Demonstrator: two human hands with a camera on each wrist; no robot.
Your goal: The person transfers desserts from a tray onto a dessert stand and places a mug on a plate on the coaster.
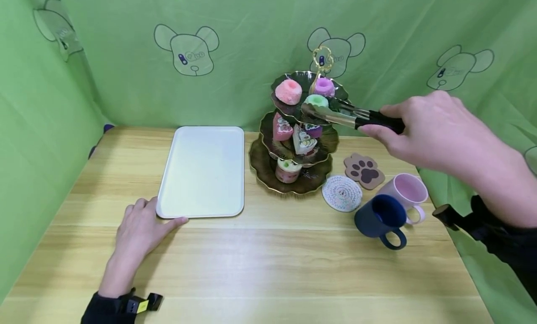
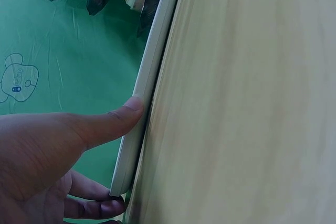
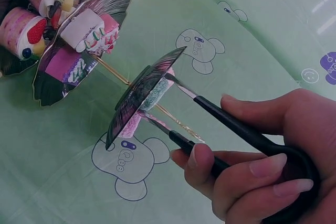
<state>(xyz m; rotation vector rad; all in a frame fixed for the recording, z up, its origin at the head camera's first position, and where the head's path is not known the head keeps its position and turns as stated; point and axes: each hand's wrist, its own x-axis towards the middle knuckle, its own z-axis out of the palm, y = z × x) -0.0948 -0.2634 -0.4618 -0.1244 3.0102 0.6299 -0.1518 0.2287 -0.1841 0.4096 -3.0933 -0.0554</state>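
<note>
My right hand [image 1: 436,128] grips black-handled metal tongs [image 3: 236,124] from the right, above the top tier of a dark leaf-shaped stand [image 1: 289,186]. The tong tips are spread around a green ring-shaped cake [image 1: 316,100]. Beside that cake sit a pink one [image 1: 288,92] and a purple one [image 1: 324,86]. My left hand [image 1: 140,228] holds the near left corner of a white tray [image 1: 203,170], thumb along the front edge and fingers at the left side. The left wrist view shows the thumb [image 2: 113,124] against the tray's rim.
Cake slices [image 1: 304,140] fill the middle tier, and a dessert cup [image 1: 288,171] stands on the bottom one. Right of the stand lie a round woven coaster [image 1: 341,193] and a paw-print coaster [image 1: 364,170], near a navy mug [image 1: 373,219] and a pink mug [image 1: 404,191]. Green cloth [image 1: 251,49] hangs behind.
</note>
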